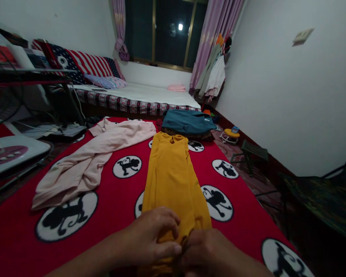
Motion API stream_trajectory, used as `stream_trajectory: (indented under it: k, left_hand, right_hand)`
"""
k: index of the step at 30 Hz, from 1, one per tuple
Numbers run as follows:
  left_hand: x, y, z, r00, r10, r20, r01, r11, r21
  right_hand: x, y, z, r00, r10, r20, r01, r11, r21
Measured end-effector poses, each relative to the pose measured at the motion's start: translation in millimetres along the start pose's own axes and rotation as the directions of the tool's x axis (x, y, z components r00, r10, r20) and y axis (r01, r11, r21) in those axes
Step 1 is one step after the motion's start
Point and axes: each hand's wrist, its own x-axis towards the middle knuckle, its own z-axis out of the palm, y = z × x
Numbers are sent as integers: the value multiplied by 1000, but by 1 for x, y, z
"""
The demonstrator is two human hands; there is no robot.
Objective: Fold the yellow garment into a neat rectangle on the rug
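I'm kneeling over a red blanket (109, 184) printed with white discs that carry black monkey figures, and it runs away from my hands toward the far end of the room. Beyond it there's a low bed (144, 96) with a patterned edge, a stars-and-stripes cushion (86, 63) at its head off to my left, and a small pink bundle (176, 87) lying on it. Straight ahead a dark window (164, 30) reflects a lamp, with purple curtains (216, 34) on both sides and clothes hanging at the right one. Far to my left sits a fan base (8, 154); to my right a small green stool (250, 152) stands off the blanket near the white wall. Now the garment: the mustard-yellow garment (171, 177) lies flat and long, folded narrow, stretching away from my hands with its collar end farthest from me. A pale pink garment (86, 161) sprawls crumpled ahead and to my left, apart from the yellow one, and a folded teal garment (187, 122) sits just past the yellow one's far end. My left hand (152, 238) and right hand (210, 250) are side by side at the near hem, both pinching the yellow cloth, the fabric bunching up between them.
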Motion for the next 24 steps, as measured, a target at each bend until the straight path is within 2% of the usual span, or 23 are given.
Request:
stream_trajectory:
  k: [1,3,5,7,9,11,14,20,24]
  left_hand:
    - [-1,-3,-1,999,-1,43,-1,1000,30]
    - [0,-11,-7,998,4,64,-9,998,69]
    - [1,-25,-19,998,50,24,-53,986,156]
    - [1,-44,-34,992,114,-45,-92,932,349]
    - [-2,-64,-47,984,163,-75,-96,832,546]
    - [-7,-80,-56,984,167,-57,-94,767,635]
    - [-13,-88,-60,986,169,8,-136,762,633]
    - [-2,-76,-57,965,226,136,-260,731,631]
    - [9,-81,-59,947,292,133,-316,781,539]
  right_hand:
    - [-4,4,-5,999,12,-33,-11,999,34]
    - [-9,20,-14,979,59,-196,-46,997,66]
    - [-11,47,-20,926,78,-370,-94,995,-26]
    - [-12,77,-22,904,29,-427,-117,977,-180]
    - [-13,102,-21,927,-20,-374,-100,949,-298]
    - [-15,116,-20,950,-63,-307,-50,937,-345]
    - [-12,117,-18,967,-95,-236,5,935,-356]
    - [15,104,-16,978,-159,-132,110,942,-318]
    - [33,102,-20,979,-178,-97,156,967,-199]
